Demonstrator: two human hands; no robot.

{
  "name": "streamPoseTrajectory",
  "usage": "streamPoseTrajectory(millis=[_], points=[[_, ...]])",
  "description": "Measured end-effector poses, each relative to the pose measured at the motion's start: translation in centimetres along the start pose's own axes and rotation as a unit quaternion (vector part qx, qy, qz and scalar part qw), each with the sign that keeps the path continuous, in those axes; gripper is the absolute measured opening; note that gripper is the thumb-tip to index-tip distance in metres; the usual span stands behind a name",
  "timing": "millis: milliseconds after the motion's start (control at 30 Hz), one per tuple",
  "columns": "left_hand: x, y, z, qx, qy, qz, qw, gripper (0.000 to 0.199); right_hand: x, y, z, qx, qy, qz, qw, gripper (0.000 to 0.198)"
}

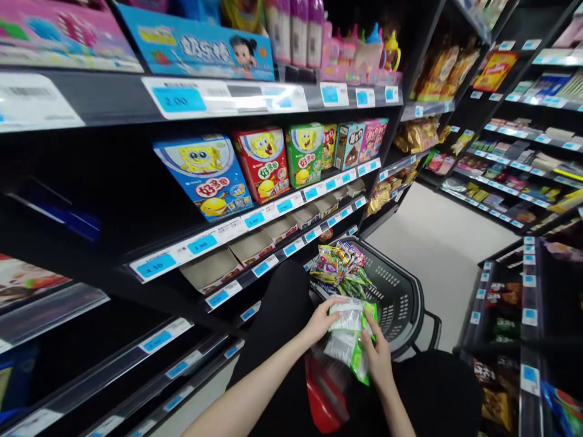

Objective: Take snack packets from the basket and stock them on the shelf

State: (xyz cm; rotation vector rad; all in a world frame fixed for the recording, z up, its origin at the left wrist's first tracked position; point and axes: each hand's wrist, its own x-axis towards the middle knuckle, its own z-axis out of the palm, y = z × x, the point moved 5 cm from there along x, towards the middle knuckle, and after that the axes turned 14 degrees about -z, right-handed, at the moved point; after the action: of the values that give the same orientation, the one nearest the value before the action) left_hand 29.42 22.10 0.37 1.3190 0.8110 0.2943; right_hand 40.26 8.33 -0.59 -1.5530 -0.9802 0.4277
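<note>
Between my two hands are green-and-silver plastic snack packets (348, 346), held low in front of my knees. My left hand (322, 320) grips them at the left edge, thumb and fingers on the upper part. On the other side, my right hand (377, 351) has its fingers bent around the green edge. Just beyond stands a dark grey shopping basket (405, 273) with slotted sides. Colourful snack packets (339, 267) lie piled in its far left part. Below my hands a glossy red object (322, 394) shows, blurred; its kind I cannot make out.
Shelves on the left carry SpongeBob snack boxes in blue (207, 176), red (264, 164) and green (304, 155). Open cardboard trays (212, 270) sit one level lower. A low rack (528, 315) of bagged snacks borders the right. Pale floor (450, 224) runs beyond the basket.
</note>
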Motion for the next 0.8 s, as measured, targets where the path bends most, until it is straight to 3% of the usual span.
streamPoseTrajectory(millis=[167, 333, 433, 667, 800], points=[[-0.2, 0.5, -0.7, 0.032, 0.058, 0.025, 0.998, 0.026, 0.5, -1.0, 0.3, -0.03, -0.014, -0.023, 0.999, 0.057], [0.2, 0.1, -1.9, 0.0, 0.111, -0.014, 0.994, 0.026, 0.7, -0.8, 0.5, -0.026, -0.023, -0.018, 0.999, 0.056], [0.4, -0.2, -2.4, -0.007, 0.13, -0.024, 0.991, 0.027, 1.0, -0.8, 0.3, 0.007, -0.003, -0.029, 1.0, 0.049], [-0.8, 0.9, -2.3, 0.038, 0.168, 0.016, 0.985, 0.023, 1.6, -0.1, 0.3, 0.017, 0.014, 0.017, 1.0, 0.046], [-1.1, 1.5, -2.7, 0.032, 0.188, 0.03, 0.981, 0.022, 1.6, 0.4, -0.6, 0.001, 0.073, 0.013, 0.997, 0.048]])
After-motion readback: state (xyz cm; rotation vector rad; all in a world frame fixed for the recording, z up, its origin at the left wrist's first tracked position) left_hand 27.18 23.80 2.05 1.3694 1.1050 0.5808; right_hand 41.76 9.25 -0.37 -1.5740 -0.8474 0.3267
